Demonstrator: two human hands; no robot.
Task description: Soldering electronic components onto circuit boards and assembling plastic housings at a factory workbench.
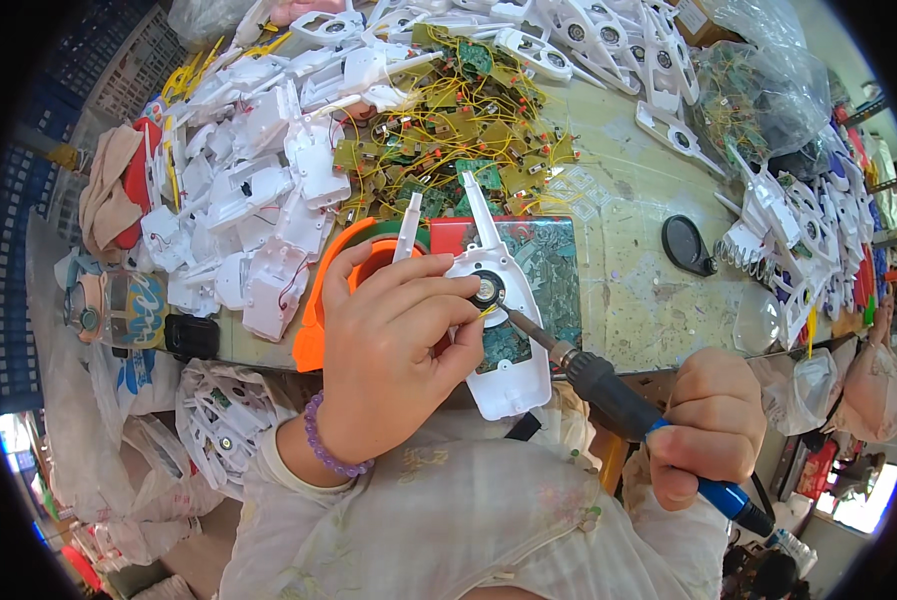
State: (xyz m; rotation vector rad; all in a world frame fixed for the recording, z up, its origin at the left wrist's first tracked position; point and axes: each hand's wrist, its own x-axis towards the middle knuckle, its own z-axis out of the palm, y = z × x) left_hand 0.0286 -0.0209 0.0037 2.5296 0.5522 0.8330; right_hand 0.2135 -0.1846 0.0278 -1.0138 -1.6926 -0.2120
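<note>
My right hand (708,425) is closed around the blue and black handle of a soldering iron (608,388). The iron's tip meets the edge of a small round speaker (485,291) set in a white plastic shell (514,388). My left hand (393,325) lies over the shell's left side, thumb and forefinger pinched on a thin yellow wire (489,311) beside the tip. Those fingers partly cover the speaker. Under the shell is a dark green patterned board (548,265) with a red edge. An orange ring-shaped holder (311,325) is partly hidden behind my left hand.
Circuit boards with yellow wires (458,130) are heaped at the back. White plastic shells (258,200) pile up on the left, more with speakers (608,40) at the far right. A black round lid (684,245) lies to the right. A bottle (133,308) stands at the left.
</note>
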